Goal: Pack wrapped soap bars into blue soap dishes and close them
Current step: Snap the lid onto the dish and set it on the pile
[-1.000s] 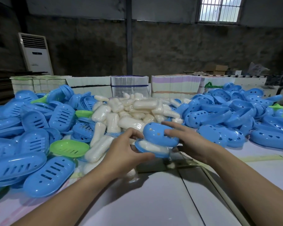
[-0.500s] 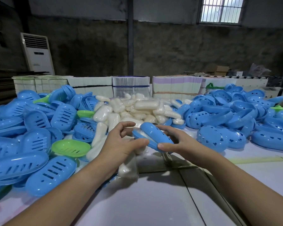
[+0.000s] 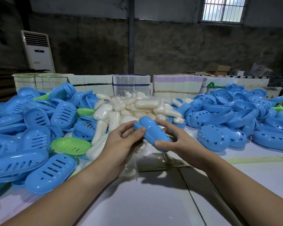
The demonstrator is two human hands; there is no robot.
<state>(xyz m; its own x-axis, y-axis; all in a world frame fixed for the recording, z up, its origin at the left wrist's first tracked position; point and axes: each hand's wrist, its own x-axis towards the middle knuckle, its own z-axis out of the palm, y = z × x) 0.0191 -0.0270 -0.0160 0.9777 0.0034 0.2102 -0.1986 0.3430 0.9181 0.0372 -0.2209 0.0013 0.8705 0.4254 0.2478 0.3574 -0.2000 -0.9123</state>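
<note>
Both your hands hold one closed blue soap dish (image 3: 151, 133), a smooth, glossy plastic oval lifted above the worktop (image 3: 147, 198), tilted with its far end higher. Your left hand (image 3: 122, 144) has a narrow grip on the far end, thumb pressed on the top shell and fingers curled beneath. Your right hand (image 3: 176, 141) grips the near end, thumb across the rounded tip and fingers wrapped along the far side. The two shells meet along a seam; whether soap lies inside, you cannot tell.

Just under your left wrist lies a crinkled clear plastic wrapper (image 3: 131, 167) on the pale, smooth worktop. Directly behind the dish rises a heap of wrapped soap bars (image 3: 134, 110), cream-white, rounded oblongs in shiny film. To your left sprawls a pile of slotted blue dish halves (image 3: 33, 128), oval with parallel drain slits, and among them a lime-green slotted tray (image 3: 70, 145) lying open side up. To your right lies a pile of blue dishes with heart-shaped holes (image 3: 235, 121), domed and glossy. Along the worktop's far edge stand banded stacks of flat cartons (image 3: 176, 85). A white floor-standing air conditioner (image 3: 38, 51) stands against the rough dark wall.
</note>
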